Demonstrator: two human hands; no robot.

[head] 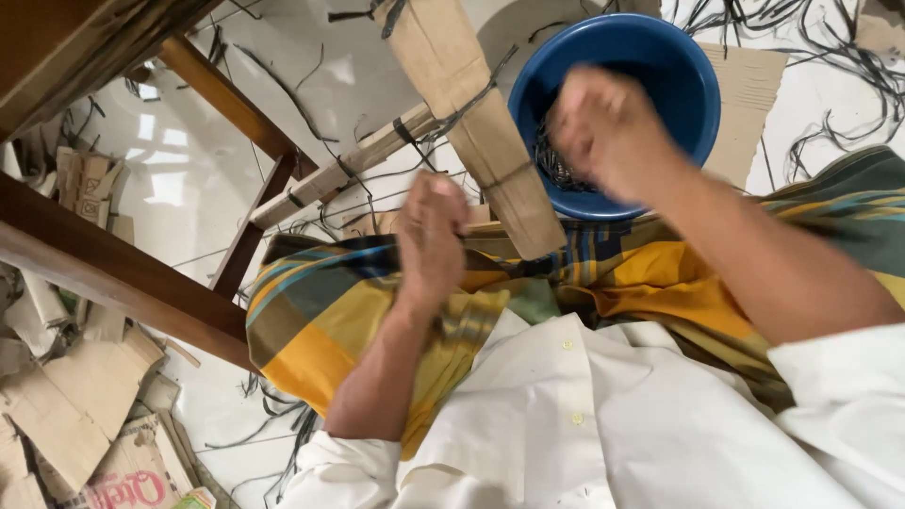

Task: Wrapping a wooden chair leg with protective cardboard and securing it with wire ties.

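My left hand (431, 240) is closed in a loose fist over my lap, close to a flat cardboard strip (481, 132) tied with thin dark cord; what it grips is hidden. My right hand (603, 127) is blurred, fingers curled, raised in front of a blue round bowl (683, 71) that has dark wiry strands inside. Whether it holds strands I cannot tell. A second cardboard strip (344, 174) crosses the first one. My lap is covered by a yellow, green and blue checked cloth (320, 320).
Dark wooden furniture legs and rails (113, 273) stand at the left. Torn cardboard pieces (75, 405) lie on the pale glossy floor at lower left. Loose black cords (839, 57) are scattered on the floor at upper right.
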